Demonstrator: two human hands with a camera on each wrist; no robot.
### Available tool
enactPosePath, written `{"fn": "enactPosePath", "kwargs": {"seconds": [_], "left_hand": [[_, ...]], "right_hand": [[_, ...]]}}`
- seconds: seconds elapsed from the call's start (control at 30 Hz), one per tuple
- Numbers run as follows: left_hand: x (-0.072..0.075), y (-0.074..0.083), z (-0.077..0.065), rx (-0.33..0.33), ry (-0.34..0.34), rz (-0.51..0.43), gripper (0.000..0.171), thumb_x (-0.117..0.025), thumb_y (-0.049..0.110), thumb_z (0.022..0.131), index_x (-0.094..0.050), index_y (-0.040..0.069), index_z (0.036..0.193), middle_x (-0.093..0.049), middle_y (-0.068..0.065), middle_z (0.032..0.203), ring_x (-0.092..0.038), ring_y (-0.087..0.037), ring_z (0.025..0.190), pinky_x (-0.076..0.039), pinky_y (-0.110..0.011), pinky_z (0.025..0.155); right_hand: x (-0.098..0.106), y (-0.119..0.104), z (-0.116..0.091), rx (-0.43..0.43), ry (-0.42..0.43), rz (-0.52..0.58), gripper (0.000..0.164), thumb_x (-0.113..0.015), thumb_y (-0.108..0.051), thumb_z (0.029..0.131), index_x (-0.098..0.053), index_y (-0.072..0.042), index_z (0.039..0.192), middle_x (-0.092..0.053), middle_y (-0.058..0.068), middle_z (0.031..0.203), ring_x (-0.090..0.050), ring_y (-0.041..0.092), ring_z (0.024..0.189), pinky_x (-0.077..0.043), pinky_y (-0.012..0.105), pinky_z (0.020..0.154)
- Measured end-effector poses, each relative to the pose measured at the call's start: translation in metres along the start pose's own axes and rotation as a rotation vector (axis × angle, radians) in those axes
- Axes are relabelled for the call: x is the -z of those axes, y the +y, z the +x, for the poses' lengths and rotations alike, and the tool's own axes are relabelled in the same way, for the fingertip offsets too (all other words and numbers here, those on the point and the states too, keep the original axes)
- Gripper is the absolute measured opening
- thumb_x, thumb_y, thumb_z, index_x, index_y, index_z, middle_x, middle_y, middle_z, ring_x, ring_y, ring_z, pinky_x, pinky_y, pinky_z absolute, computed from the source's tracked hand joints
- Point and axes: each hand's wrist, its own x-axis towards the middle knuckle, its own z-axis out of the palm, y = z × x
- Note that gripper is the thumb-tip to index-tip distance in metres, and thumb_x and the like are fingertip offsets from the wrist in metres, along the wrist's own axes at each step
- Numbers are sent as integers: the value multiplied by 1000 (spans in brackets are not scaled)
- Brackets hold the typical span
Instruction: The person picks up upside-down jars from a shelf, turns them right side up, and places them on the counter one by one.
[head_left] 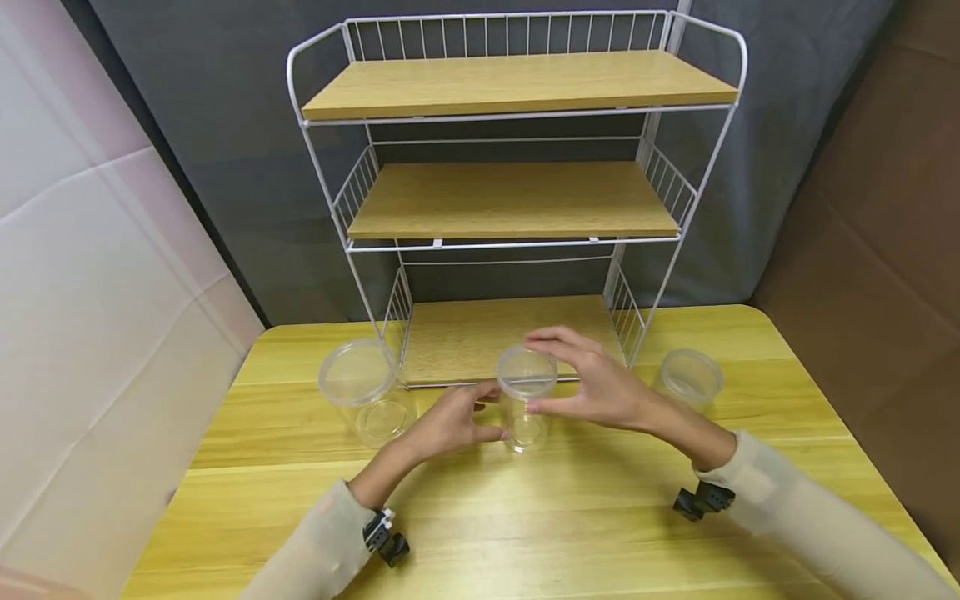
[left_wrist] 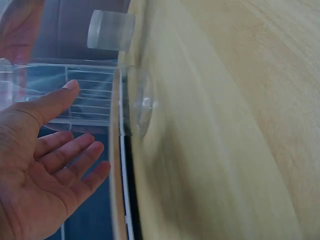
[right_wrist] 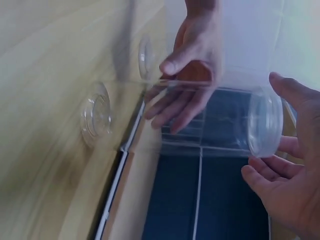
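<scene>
A tall clear jar point(head_left: 523, 421) with a clear lid point(right_wrist: 266, 122) stands upright on the table, in front of the shelf rack. My right hand point(head_left: 592, 383) is at its top, thumb and fingers spread on either side of the lid; the right wrist view shows a gap between thumb tip and lid. By the jar's lower left side is my left hand point(left_wrist: 45, 160), its fingers loosely extended and thumb apart, gripping nothing. A wider clear jar point(head_left: 367, 392) stands to the left of that hand. Behind my right wrist sits a short clear jar point(head_left: 690, 379).
A white wire rack point(head_left: 330, 192) with three wooden shelves rises at the back of the table. Its bottom shelf point(head_left: 457, 333) lies just behind the tall jar. Bare wooden table point(head_left: 570, 533) extends toward me. A pale sheet hangs left, a brown panel point(head_left: 885, 208) right.
</scene>
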Motion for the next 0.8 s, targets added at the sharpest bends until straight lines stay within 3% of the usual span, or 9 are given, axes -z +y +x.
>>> {"fn": "enactPosePath", "kwargs": {"seconds": [0.2,0.53,0.7,0.8], "left_hand": [[20,17,-9,-37,51,63,73,-87,16,89,-52,-3,151,-62,-19,147,-63,-36,133,-55,-49,109],[82,51,-36,-107,172,196,73,-79,29,98,-47,5,158,-55,-15,156,-55,-33,141,-51,-54,112],[119,56,-57,-78,195,314,68,-74,31,101,-47,7,159,-55,-15,156,-56,-36,140,-50,-59,111],[141,56,-70,-32,199,327,62,-71,31,103,-49,8,157,-57,-14,155,-53,-37,143,-46,-63,114]], "right_hand": [[30,3,-11,-17,-24,-60,82,-94,-26,81,-57,-1,149,-57,14,151,-57,35,138,-48,59,114],[97,8,-41,-229,-159,-174,77,-85,-32,92,-50,-8,157,-52,13,155,-54,36,139,-49,62,110],[127,13,-56,-322,-210,-223,67,-78,-33,98,-53,-4,154,-55,17,152,-56,39,137,-50,61,107],[140,22,-63,-373,-221,-268,65,-76,-34,99,-55,-2,152,-59,20,148,-57,42,136,-50,62,107]]}}
